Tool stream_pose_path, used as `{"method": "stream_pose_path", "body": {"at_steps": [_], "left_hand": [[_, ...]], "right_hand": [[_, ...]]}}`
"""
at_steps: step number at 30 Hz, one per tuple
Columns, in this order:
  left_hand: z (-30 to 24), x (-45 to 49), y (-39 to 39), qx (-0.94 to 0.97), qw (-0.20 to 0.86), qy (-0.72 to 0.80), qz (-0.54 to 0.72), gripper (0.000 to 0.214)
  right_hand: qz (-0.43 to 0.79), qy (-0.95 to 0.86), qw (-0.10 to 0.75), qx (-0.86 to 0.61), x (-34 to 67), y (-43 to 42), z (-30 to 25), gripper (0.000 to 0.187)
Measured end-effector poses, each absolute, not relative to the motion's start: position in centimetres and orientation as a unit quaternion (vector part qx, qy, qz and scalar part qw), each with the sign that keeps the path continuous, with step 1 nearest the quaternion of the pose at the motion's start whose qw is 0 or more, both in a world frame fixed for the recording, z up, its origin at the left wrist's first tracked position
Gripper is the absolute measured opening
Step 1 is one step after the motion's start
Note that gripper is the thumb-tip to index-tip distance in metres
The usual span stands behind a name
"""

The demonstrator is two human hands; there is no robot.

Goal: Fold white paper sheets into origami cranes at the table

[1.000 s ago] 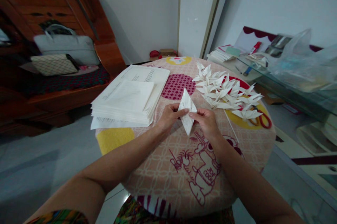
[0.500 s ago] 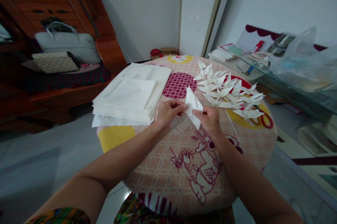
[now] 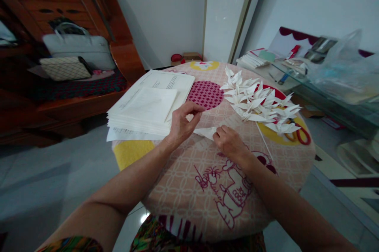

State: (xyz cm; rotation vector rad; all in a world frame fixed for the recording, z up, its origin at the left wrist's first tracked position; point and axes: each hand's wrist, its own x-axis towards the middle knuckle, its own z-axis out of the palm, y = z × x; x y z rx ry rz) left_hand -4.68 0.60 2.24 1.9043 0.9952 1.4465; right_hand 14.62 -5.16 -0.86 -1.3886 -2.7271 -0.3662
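A folded white paper piece (image 3: 207, 131) lies flat on the round table (image 3: 177, 189) between my hands. My right hand (image 3: 229, 143) has its fingers curled and pinches the paper's right end against the cloth. My left hand (image 3: 183, 119) hovers just left of the paper with fingers bent, thumb and forefinger pinched close over the paper's far edge; whether it grips the paper is unclear. Right of the hands lies a heap of finished folded paper shapes (image 3: 260, 104).
A thick stack of white sheets (image 3: 148, 106) fills the table's left part. Red-handled scissors (image 3: 299, 135) and a thin stick (image 3: 263, 141) lie at the right. A wooden bench with bags (image 3: 74, 52) stands left; a glass shelf with a plastic bag (image 3: 337, 70) stands right.
The folded paper, held upright between both hands a second ago, has been tipped down and now lies flat on the table. Both hands dropped with it.
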Motion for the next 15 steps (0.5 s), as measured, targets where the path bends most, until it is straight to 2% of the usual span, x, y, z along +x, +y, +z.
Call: {"method": "stream_pose_path", "body": {"at_steps": [7, 15], "left_hand": [[0.3, -3.8, 0.8, 0.847, 0.347, 0.281, 0.289, 0.015], [-0.2, -4.4, 1.2, 0.892, 0.314, 0.264, 0.191, 0.017]], "right_hand": [[-0.075, -0.875, 0.024, -0.477, 14.8, -6.5, -0.1, 0.018], [0.001, -0.865, 0.086, -0.494, 16.1, -6.4, -0.6, 0.026]]}}
